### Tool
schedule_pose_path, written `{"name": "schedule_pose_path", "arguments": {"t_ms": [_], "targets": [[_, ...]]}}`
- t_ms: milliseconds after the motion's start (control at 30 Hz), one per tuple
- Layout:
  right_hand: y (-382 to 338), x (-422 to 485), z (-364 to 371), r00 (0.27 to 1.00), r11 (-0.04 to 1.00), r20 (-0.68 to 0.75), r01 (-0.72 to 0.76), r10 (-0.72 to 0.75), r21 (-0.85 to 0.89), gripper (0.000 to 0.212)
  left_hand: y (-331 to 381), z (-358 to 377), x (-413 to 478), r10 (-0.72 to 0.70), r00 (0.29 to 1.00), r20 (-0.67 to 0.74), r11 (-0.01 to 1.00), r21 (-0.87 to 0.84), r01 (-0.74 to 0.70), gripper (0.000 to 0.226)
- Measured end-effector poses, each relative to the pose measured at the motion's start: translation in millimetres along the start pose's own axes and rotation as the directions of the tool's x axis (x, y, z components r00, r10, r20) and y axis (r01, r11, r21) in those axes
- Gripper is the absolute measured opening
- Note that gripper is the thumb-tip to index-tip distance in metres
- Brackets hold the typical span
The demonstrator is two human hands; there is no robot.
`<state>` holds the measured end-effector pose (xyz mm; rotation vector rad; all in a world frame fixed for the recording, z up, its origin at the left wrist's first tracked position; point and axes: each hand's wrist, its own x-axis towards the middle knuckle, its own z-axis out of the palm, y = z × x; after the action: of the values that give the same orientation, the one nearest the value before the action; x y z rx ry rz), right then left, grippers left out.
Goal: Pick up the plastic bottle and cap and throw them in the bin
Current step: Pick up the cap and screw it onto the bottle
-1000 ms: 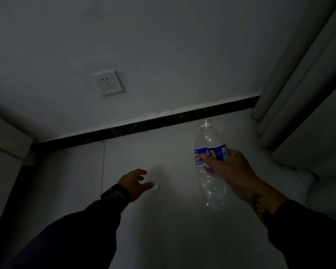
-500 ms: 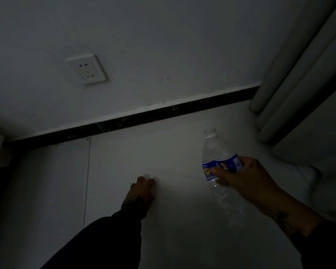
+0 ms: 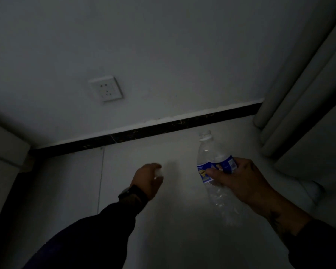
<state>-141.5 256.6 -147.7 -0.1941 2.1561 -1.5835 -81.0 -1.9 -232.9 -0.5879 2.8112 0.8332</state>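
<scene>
The room is dim. My right hand [image 3: 239, 181] grips a clear, empty plastic bottle [image 3: 211, 154] around its blue label, neck pointing away from me, mouth uncapped. My left hand [image 3: 146, 178] is curled above the pale floor, and a small white cap [image 3: 158, 172] shows between its fingertips. The bottle's crumpled lower half shows below my right hand. No bin is in view.
A white wall with a socket [image 3: 106, 88] rises ahead, edged by a black skirting strip [image 3: 144, 131]. Pale curtain folds [image 3: 299, 94] hang at the right. A white cabinet side [image 3: 4, 152] stands at the left. The floor [image 3: 173, 230] is pale tile.
My left hand closed over the cap on the floor and has lifted with it between the fingers. My right hand keeps holding the bottle, shifted slightly.
</scene>
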Motion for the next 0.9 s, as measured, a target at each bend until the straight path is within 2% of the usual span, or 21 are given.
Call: {"name": "schedule_pose_path", "arguments": {"t_ms": [100,167,233,333,400,467,567,600,633,667,700,733,767,833,900], "targets": [[-31,-4,4,0.995,0.994,0.028,0.096,-0.094,-0.061,0.012,43,-69,-15,0.014,0.986,-0.167,0.985,-0.17,-0.043,0.039],[-55,-6,7,0.987,0.98,0.041,0.158,-0.154,-0.119,0.011,68,-111,-34,0.054,0.97,-0.239,0.945,-0.303,-0.127,0.036],[-77,-9,11,0.971,0.949,0.063,0.24,-0.232,-0.203,0.014,87,-149,-57,0.096,0.958,-0.269,0.869,-0.448,-0.212,0.034],[-104,-15,19,0.942,0.874,0.092,0.334,-0.322,-0.353,0.017,103,-189,-86,0.166,0.95,-0.263,0.779,-0.556,-0.29,0.037],[-117,-19,26,0.929,0.804,0.128,0.365,-0.347,-0.47,0.016,105,-205,-100,0.194,0.95,-0.246,0.753,-0.583,-0.305,0.043],[-128,-25,32,0.905,0.711,0.187,0.417,-0.382,-0.566,0.014,103,-213,-109,0.203,0.95,-0.237,0.786,-0.539,-0.302,0.038],[-138,-32,32,0.921,0.664,0.225,0.387,-0.319,-0.64,0.038,98,-216,-117,0.195,0.948,-0.252,0.829,-0.473,-0.296,0.028],[-142,-36,33,0.93,0.615,0.226,0.362,-0.29,-0.7,0.042,96,-217,-120,0.187,0.949,-0.255,0.833,-0.471,-0.291,0.026],[-146,-40,32,0.912,0.532,0.236,0.39,-0.335,-0.752,0.039,95,-217,-123,0.181,0.95,-0.253,0.836,-0.47,-0.284,0.024],[-144,-40,33,0.832,0.411,0.269,0.489,-0.485,-0.769,0.032,95,-218,-125,0.178,0.953,-0.243,0.839,-0.469,-0.276,0.022],[-139,-38,31,0.72,0.319,0.271,0.568,-0.639,-0.758,0.023,95,-218,-128,0.172,0.958,-0.228,0.844,-0.467,-0.263,0.022],[-132,-36,30,0.64,0.301,0.213,0.595,-0.738,-0.746,0.017,97,-217,-130,0.162,0.965,-0.207,0.849,-0.469,-0.243,0.022],[-127,-34,29,0.577,0.294,0.155,0.607,-0.802,-0.738,0.014,98,-217,-132,0.14,0.973,-0.182,0.852,-0.478,-0.212,0.022],[-117,-31,28,0.515,0.229,0.193,0.644,-0.835,-0.73,0.027,100,-216,-133,0.076,0.99,-0.121,0.841,-0.526,-0.129,0.021],[-110,-30,25,0.388,0.068,0.253,0.649,-0.886,-0.758,0.023,101,-214,-134,0.014,0.998,-0.063,0.815,-0.577,-0.047,0.028]]}}
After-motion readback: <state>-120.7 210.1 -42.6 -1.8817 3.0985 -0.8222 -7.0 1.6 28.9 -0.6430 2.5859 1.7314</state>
